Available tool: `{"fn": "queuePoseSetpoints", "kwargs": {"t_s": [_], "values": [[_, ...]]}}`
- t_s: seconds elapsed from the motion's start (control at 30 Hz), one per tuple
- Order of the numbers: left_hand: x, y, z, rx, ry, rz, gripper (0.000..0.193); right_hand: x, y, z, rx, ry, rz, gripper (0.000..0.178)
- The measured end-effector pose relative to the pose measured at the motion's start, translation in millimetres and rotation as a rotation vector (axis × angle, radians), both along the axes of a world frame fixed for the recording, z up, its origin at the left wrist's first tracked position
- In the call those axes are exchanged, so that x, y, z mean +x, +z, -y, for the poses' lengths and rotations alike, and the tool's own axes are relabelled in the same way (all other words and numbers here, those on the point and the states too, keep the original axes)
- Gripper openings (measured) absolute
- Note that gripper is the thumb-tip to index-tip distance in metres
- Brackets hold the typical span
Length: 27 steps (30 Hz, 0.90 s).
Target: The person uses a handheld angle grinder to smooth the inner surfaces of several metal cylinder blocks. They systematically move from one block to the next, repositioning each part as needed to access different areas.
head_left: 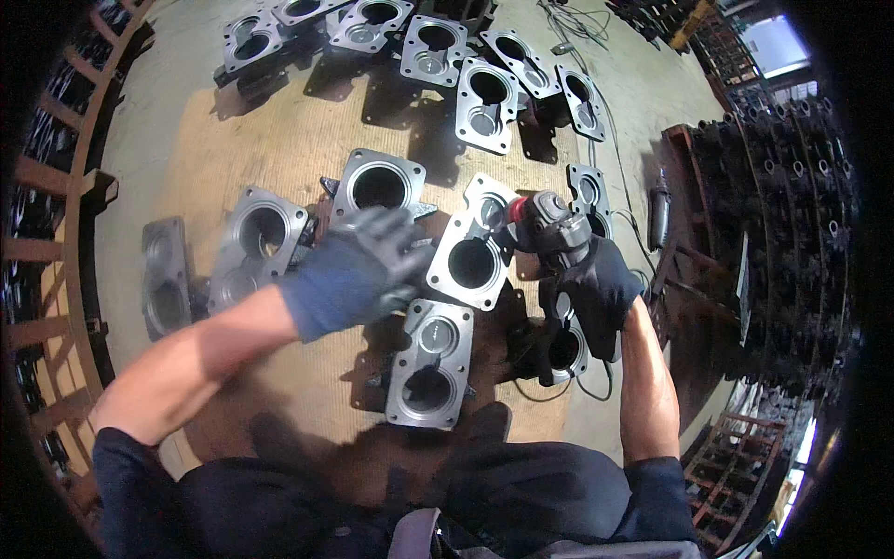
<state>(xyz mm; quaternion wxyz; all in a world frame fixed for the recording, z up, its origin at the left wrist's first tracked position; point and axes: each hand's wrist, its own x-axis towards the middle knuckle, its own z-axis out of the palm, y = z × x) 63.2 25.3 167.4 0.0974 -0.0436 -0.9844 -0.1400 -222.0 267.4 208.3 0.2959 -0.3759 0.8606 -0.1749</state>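
Note:
My right hand, in a dark glove, grips an angle grinder with a red part near its head. The grinder's head is beside the upper right edge of a grey metal casting that has one large and one smaller round opening. My left hand, gloved dark blue and grey, has its fingers stretched out and apart. It is over the lower part of another casting and covers some of it; whether it touches the metal I cannot tell. A further casting lies nearer my knees.
More castings lie to the left, and several others are spread across the far side on a tan sheet. A cable runs along the floor at right. Dark stacked parts rise beyond it. A brown metal rack stands at left.

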Motion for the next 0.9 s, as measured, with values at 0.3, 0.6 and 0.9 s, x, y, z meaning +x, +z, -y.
{"fn": "queuePoseSetpoints", "kwargs": {"t_s": [0.3, 0.6, 0.9], "values": [[-8, -70, -7, 0.083, -0.112, -0.096, 0.034, 56, 20, 83, 0.221, -0.036, 0.029, 0.041], [-1, -80, -6, 0.072, -0.108, -0.223, 0.030, 79, 12, 77, 0.107, -0.036, -0.019, 0.048], [2, -72, -3, 0.098, -0.112, -0.188, 0.031, 58, 27, 84, 0.251, -0.176, -0.036, 0.036]]}}
